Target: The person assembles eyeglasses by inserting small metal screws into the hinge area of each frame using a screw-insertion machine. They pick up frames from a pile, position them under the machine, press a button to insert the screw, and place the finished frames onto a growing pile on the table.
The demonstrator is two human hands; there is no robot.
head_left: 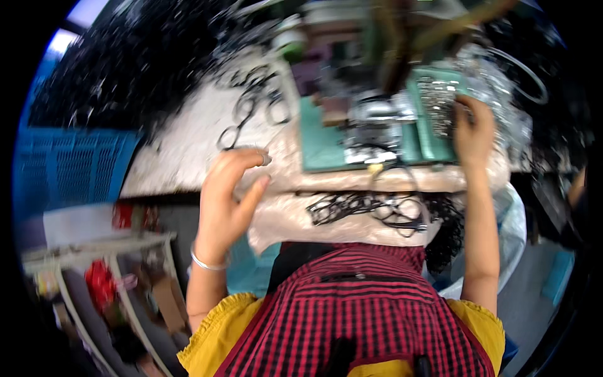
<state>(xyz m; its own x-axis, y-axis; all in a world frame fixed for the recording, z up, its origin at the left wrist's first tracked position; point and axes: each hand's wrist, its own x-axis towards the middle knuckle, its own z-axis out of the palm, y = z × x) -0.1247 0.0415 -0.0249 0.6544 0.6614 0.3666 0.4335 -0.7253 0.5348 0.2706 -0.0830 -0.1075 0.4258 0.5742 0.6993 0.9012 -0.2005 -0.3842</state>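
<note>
The picture is motion-blurred. My left hand, with a silver bangle at the wrist, is raised at the table's front edge. Its fingers are curved and apart, the thumb against the beige sheet that hangs over the edge. My right hand reaches far forward to a green tray holding a heap of shiny metal pieces. Its fingertips are on that heap, but the blur hides any grip. A tangle of black wire pieces lies on the sheet between my arms, above my red-and-black checked apron.
Black wire loops lie on the pale tabletop at the left. A green mat and silvery clutter sit at the centre. A big dark heap fills the far left, a blue crate is beside it, and a pale frame stand is at the lower left.
</note>
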